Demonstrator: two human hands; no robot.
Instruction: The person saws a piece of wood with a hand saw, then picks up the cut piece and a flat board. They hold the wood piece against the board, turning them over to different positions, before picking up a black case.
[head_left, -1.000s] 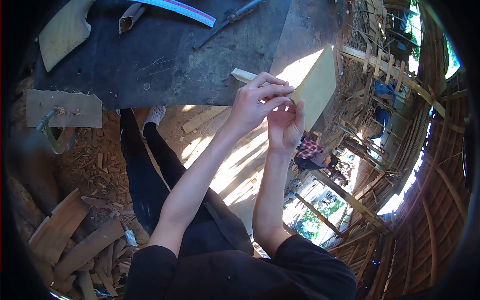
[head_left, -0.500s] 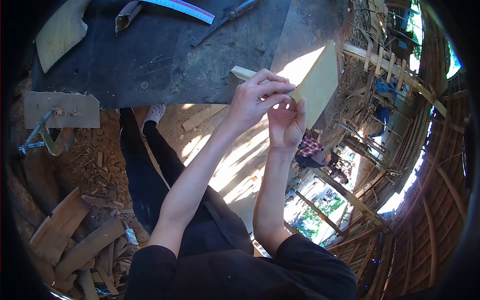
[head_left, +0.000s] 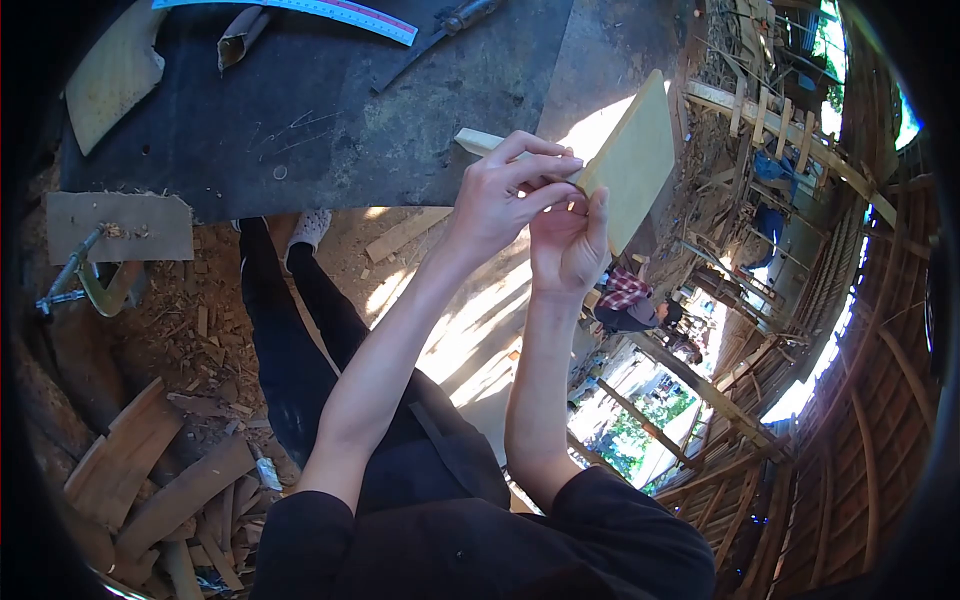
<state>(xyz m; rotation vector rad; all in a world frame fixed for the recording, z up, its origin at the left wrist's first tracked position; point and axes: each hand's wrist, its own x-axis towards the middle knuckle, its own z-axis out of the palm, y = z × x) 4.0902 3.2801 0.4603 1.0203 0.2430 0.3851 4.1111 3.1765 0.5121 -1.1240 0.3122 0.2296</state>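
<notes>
A flat, pale wooden board [head_left: 638,165] is held up on a slant above the front edge of the dark worktable [head_left: 330,130]. My right hand [head_left: 566,245] grips its lower left edge, the thumb lying along the near face. My left hand [head_left: 503,195] is closed in a pinch, its thumb and fingertips right at that same edge; what they pinch is too small to make out. Behind the left knuckles sticks out the end of a light wooden strip [head_left: 477,141], the rest of it hidden by the hand.
On the table lie a ruler [head_left: 340,12], a knife-like tool [head_left: 432,45], a rolled brown tube [head_left: 240,40] and a curved wood piece [head_left: 115,80]. A clamp [head_left: 95,275] grips a small board [head_left: 120,225] at the left. Scrap wood [head_left: 180,490] litters the ground. Another person [head_left: 630,300] sits farther off.
The board and both hands have shifted slightly up and left in view, along with the table items. The grip of each hand looks the same.
</notes>
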